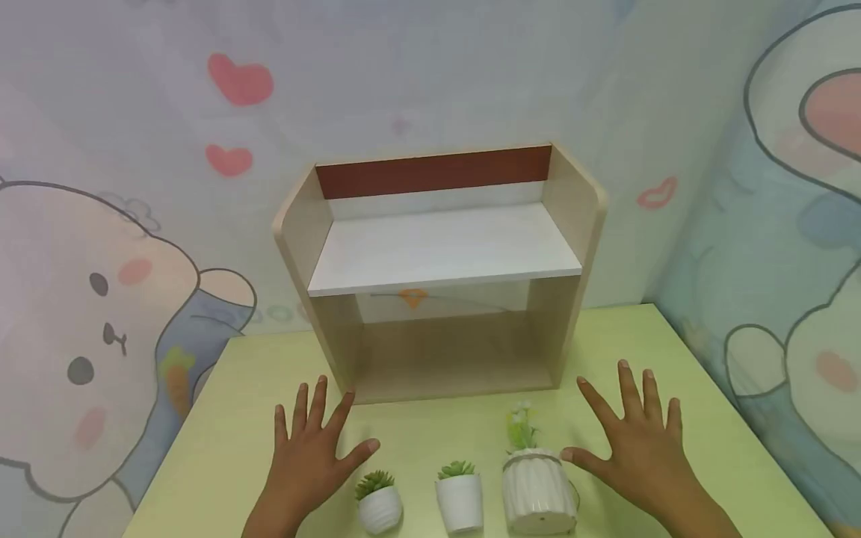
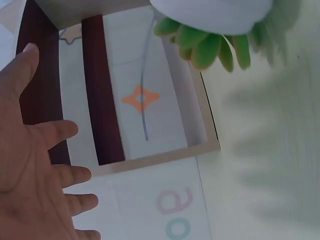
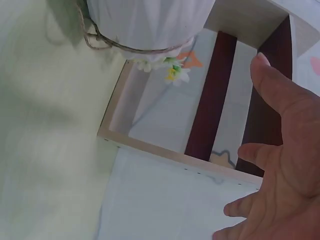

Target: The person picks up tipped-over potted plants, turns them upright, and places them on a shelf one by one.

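Note:
My left hand (image 1: 306,463) is spread with its fingers straight and holds nothing, just left of a small succulent in a round white ribbed pot (image 1: 380,509). On the other side my right hand (image 1: 639,452) is spread likewise, its thumb beside a larger white fluted pot (image 1: 539,493) with white and yellow flowers. Between these pots stands a second succulent in a smooth white pot (image 1: 460,502). In the left wrist view, green succulent leaves (image 2: 205,47) show at the top. The right wrist view shows twine (image 3: 135,50) tied round the flower pot.
A two-tier wooden shelf (image 1: 444,246) with a white middle board stands at the back of the pale green table (image 1: 255,388). Behind it hangs a cartoon-printed backdrop (image 1: 430,75), which also runs along the right side.

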A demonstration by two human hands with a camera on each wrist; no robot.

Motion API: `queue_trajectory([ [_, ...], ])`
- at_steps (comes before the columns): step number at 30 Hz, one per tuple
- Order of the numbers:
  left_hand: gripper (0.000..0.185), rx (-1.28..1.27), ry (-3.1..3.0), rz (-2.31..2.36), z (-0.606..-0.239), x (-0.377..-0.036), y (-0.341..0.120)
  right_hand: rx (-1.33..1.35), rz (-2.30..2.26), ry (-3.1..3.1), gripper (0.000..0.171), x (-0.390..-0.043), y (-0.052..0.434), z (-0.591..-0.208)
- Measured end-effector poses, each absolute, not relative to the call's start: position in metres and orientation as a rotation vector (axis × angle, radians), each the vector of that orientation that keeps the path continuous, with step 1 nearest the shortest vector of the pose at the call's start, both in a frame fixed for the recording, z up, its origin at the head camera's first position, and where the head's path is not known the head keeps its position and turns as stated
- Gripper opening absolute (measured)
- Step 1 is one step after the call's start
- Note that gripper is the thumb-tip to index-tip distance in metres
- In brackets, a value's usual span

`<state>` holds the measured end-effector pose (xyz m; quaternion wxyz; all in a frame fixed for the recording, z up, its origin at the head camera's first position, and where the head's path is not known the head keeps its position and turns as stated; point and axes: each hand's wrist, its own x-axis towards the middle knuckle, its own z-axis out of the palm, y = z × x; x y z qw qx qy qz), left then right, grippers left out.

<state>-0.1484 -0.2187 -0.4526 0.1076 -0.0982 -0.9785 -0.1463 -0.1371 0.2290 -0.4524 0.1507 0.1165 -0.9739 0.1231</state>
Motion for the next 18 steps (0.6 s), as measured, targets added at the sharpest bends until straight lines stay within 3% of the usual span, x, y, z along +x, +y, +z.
queue_trajectory([
  [3, 0.072, -0.294, -2.781, -0.474, -0.45, -0.151, -0.217, 0.339, 0.386, -2.792, 0.097, -0.134, 0.227, -0.457],
  [10, 0.026, -0.254, -2.228, -0.763, -0.434, -0.171, -0.222, 0.335, 0.574, -2.842, 0.093, -0.13, 0.225, -0.462],
  [15, 0.013, -0.19, -1.973, -1.071, -0.406, -0.194, -0.234, 0.343, 0.602, -2.852, 0.09, -0.131, 0.222, -0.464],
  [18, 0.015, -0.075, -1.87, -1.313, -0.386, -0.205, -0.24, 0.361, 0.626, -2.88, 0.089, -0.132, 0.22, -0.465],
])
